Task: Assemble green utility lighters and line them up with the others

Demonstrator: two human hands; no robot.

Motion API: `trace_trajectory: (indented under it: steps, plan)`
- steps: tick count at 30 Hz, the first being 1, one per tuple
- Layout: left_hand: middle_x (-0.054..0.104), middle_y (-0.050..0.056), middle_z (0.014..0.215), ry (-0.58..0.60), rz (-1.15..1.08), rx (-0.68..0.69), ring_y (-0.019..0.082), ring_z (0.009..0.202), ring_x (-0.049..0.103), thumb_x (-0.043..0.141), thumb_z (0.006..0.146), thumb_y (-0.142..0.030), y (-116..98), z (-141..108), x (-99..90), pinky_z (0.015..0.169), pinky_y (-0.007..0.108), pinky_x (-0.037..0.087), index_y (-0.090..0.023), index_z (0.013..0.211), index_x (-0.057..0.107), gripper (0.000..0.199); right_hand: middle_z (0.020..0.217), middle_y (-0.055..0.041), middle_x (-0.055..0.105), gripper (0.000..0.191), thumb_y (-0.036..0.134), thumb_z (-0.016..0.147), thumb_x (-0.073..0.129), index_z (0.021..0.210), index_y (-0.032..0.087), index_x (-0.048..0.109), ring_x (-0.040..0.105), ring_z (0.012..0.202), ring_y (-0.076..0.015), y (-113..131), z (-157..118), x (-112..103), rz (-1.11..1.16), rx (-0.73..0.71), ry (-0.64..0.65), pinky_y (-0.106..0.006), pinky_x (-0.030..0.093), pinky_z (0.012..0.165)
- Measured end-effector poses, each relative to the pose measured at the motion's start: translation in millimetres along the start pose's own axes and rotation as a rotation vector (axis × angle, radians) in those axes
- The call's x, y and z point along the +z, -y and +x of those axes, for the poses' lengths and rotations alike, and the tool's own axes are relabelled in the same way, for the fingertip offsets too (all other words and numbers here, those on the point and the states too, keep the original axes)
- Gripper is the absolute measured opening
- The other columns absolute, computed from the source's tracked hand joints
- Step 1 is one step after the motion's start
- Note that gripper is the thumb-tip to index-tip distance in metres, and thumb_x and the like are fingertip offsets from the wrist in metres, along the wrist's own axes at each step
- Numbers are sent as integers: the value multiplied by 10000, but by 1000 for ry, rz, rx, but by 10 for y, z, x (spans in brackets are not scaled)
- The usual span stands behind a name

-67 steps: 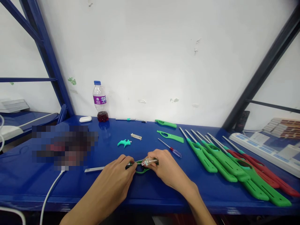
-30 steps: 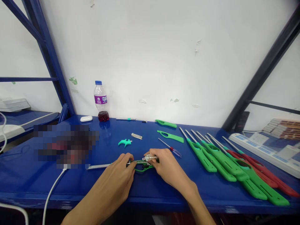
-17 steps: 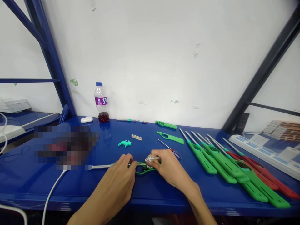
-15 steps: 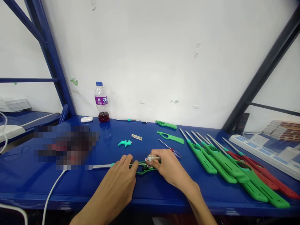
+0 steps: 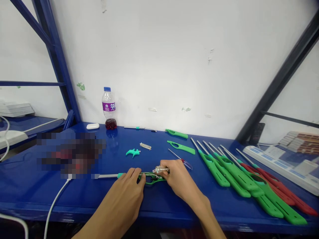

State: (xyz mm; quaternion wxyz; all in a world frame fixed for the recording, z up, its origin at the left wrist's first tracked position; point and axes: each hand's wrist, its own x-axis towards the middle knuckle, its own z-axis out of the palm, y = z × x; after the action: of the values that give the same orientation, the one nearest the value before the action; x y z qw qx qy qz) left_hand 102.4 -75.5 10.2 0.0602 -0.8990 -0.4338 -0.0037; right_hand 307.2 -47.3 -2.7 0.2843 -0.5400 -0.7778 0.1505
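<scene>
An opened green stick lighter (image 5: 152, 181) lies on the blue table, its metal tube (image 5: 108, 176) pointing left and its inner parts exposed. My left hand (image 5: 131, 189) is closed over its front part, pressing it to the table. In my right hand (image 5: 178, 176), the fingers pinch a small clear lighter fuel tank (image 5: 159, 169) with a metal end, held just above the handle. That hand covers the handle's right end. Beyond my hands lie a teal trigger (image 5: 133, 152), another small clear fuel tank (image 5: 145, 146) and a screwdriver (image 5: 183, 160).
Two green shell halves (image 5: 180, 147) and a loose metal tube (image 5: 134, 128) lie toward the wall. A drink bottle (image 5: 109, 111) stands behind. Several green and red stick lighters (image 5: 239, 176) are piled on the right, beside a white power strip (image 5: 281, 166). A white cable (image 5: 56, 204) crosses the left.
The fuel tank in my right hand has shifted slightly left and lies a little more level. My left hand keeps its place on the lighter. The view has shifted a little.
</scene>
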Motion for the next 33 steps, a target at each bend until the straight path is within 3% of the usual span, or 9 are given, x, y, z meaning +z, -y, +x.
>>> trace_trajectory:
  steps: [8, 21, 25, 28, 33]
  plan:
    - [642, 237, 1399, -36, -49, -20, 379, 1259, 645, 428, 891, 60, 6, -54, 41, 1040, 586, 555, -93, 1319, 671, 516, 804, 0, 679, 326, -106, 785, 474, 709, 207, 524, 567, 741, -160, 36, -30, -92, -64, -105, 57, -267, 259, 635]
    - [671, 184, 1366, -24, -26, 4, 368, 1265, 632, 441, 945, 27, 27, -85, -33, 1058, 569, 548, -136, 1281, 704, 458, 789, 12, 702, 332, -106, 744, 444, 706, 217, 509, 556, 678, -156, 14, -15, -65, -88, -184, 69, -260, 264, 633]
    - [685, 184, 1304, -71, -27, 28, 363, 1201, 647, 425, 975, -8, 63, -94, -12, 1035, 582, 548, -144, 1140, 741, 382, 843, -7, 709, 372, -117, 769, 440, 787, 214, 608, 613, 760, -170, 32, -10, -47, -81, -180, 69, -254, 307, 674]
    - [711, 154, 1197, -113, -43, 8, 328, 1121, 664, 430, 974, -13, 100, -78, 0, 993, 526, 567, -167, 1057, 743, 358, 852, -7, 708, 391, -112, 804, 456, 859, 218, 658, 625, 783, -177, 54, -22, -76, -77, -171, 70, -253, 327, 691]
    - [714, 124, 1105, -176, -77, 1, 310, 1048, 667, 419, 989, -32, 132, -66, 37, 971, 514, 562, -184, 1025, 740, 357, 835, 3, 699, 253, 8, 934, 571, 901, 233, 682, 621, 777, -185, 75, -69, -160, -50, -130, 114, -257, 337, 695]
